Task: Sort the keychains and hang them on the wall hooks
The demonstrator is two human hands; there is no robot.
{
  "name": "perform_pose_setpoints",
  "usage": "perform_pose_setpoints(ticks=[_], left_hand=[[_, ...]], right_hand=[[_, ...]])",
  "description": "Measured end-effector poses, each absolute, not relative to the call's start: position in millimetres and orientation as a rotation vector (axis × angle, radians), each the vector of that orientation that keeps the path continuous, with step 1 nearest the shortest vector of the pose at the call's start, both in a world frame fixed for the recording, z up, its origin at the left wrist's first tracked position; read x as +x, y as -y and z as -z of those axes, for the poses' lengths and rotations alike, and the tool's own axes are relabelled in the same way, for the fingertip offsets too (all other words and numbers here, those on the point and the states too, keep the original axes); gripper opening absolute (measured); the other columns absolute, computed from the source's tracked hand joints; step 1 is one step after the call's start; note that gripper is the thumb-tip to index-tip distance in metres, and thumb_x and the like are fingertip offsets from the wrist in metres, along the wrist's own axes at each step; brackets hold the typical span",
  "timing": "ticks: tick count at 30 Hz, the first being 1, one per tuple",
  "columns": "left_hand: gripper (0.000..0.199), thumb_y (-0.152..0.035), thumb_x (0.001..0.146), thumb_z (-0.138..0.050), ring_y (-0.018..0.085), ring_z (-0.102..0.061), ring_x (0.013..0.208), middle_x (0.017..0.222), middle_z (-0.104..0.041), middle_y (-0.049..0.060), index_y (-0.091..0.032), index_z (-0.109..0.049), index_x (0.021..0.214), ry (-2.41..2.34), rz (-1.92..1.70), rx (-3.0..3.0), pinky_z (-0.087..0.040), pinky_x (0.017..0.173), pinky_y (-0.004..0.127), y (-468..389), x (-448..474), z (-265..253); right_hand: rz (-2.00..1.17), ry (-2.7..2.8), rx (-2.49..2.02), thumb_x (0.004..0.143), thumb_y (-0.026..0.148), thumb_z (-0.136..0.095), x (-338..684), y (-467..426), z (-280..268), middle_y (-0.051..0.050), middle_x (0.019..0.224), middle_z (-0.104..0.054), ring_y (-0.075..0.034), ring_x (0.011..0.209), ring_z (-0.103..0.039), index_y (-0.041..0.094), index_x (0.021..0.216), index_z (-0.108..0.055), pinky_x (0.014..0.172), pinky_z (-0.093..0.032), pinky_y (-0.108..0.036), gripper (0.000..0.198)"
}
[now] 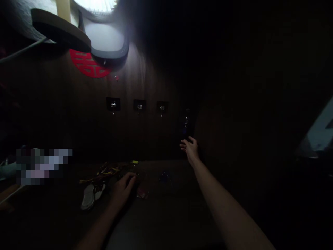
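Note:
My right hand [191, 149] reaches up toward the dark wooden back panel, its fingers spread and nothing visible in them. Just above its fingertips are small shiny pieces [187, 119], too dark to name. My left hand [125, 184] rests low over the dark tabletop [145, 225], fingers loosely bent and thumb apart, with nothing visible in its grip. Beside its thumb lies a small reddish packet [142, 193]. Glasses with a bluish tint [164, 177], only dimly seen, lie between my hands. Left of my left hand is a pale grey, rounded object [88, 197].
A lit lamp [96, 7] and a round-based stand [61, 29] are at upper left, above a red paper cutout [91, 66]. Three black squares with shiny bits, one being this dark card [113, 103], line the panel. Tangled yellowish cords [110, 170] lie at left.

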State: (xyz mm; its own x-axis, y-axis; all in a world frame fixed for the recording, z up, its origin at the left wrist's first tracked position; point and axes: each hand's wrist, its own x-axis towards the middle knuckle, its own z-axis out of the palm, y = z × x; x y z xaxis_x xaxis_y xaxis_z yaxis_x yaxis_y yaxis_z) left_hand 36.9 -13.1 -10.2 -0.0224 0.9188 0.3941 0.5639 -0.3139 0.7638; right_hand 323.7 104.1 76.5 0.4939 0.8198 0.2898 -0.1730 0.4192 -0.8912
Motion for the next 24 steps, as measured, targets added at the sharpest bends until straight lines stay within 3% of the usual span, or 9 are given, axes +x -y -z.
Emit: perform_pose_setpoints(ticks=[10,17,20,24], left_hand=[[0.027,-0.040,0.082,-0.039,0.019,-0.064,0.082,0.085,-0.068,0.001,-0.022,-0.059,0.087,-1.506,-1.272,1.974,-0.047,0.074,0.029,14,37,14],[0.024,-0.032,0.082,-0.041,0.019,-0.061,0.092,0.096,-0.067,0.003,-0.023,-0.060,0.091,-1.437,-1.216,2.161,-0.045,0.083,0.032,17,39,16],[0.025,-0.030,0.081,-0.042,0.020,-0.059,0.092,0.098,-0.066,0.005,-0.022,-0.061,0.095,-1.426,-1.168,2.274,-0.044,0.083,0.034,20,39,16],[0.026,-0.027,0.082,-0.042,0.021,-0.057,0.095,0.099,-0.066,0.006,-0.023,-0.063,0.095,-1.313,-0.988,2.459,-0.041,0.086,0.036,27,43,8]], right_hand=[[-0.773,0.953,-1.049,0.058,0.029,-0.063,304,-65,-7,0.003,0.066,-0.064,-0.011,0.047,-0.058,0.018,0.098,-0.048,0.039,-0.041,-0.018,0.044],[-0.692,1.087,-1.129,0.061,0.032,-0.057,295,-56,26,0.003,0.065,-0.061,-0.010,0.043,-0.053,0.019,0.085,-0.056,0.038,-0.038,-0.019,0.028],[-0.549,1.306,-1.148,0.065,0.028,-0.053,293,-53,28,0.000,0.071,-0.063,-0.014,0.060,-0.059,0.020,0.075,-0.061,0.057,-0.047,-0.027,0.015],[-0.309,1.605,-1.208,0.070,0.021,-0.048,292,-49,27,-0.002,0.081,-0.063,-0.019,0.084,-0.058,0.022,0.073,-0.063,0.081,-0.043,-0.034,0.016]])
